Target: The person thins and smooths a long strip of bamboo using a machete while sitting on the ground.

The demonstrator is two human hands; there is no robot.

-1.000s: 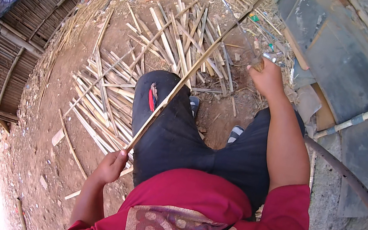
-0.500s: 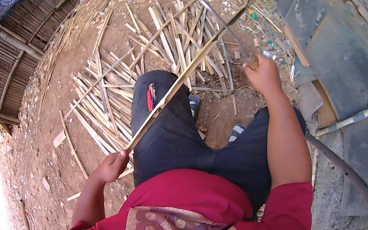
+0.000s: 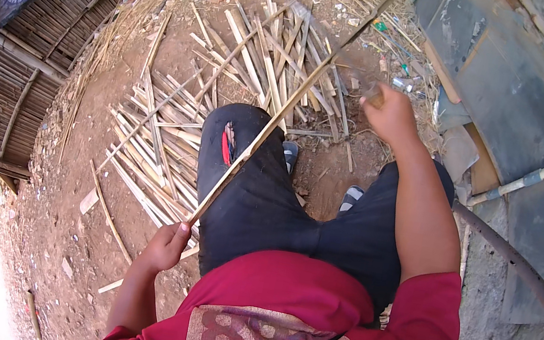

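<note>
My left hand is closed on the near end of a long split bamboo strip. The strip slants up and to the right across my left thigh, its darker far end above the ground beyond my knees. My right hand grips the wooden handle of a sickle, out past my right knee. Its thin blade is smeared by motion near the strip's far part, so whether the two touch cannot be told.
Cut bamboo strips lie heaped on the dirt at left, with another pile ahead. Dark sheets and a pale pole stand at right. A bamboo-slat wall rises at far left. My sandalled feet are between the piles and me.
The sickle blade, sharp before, is now blurred, and its handle has turned slightly. The strip's far end has shifted a little right in the picture; both hands keep their holds.
</note>
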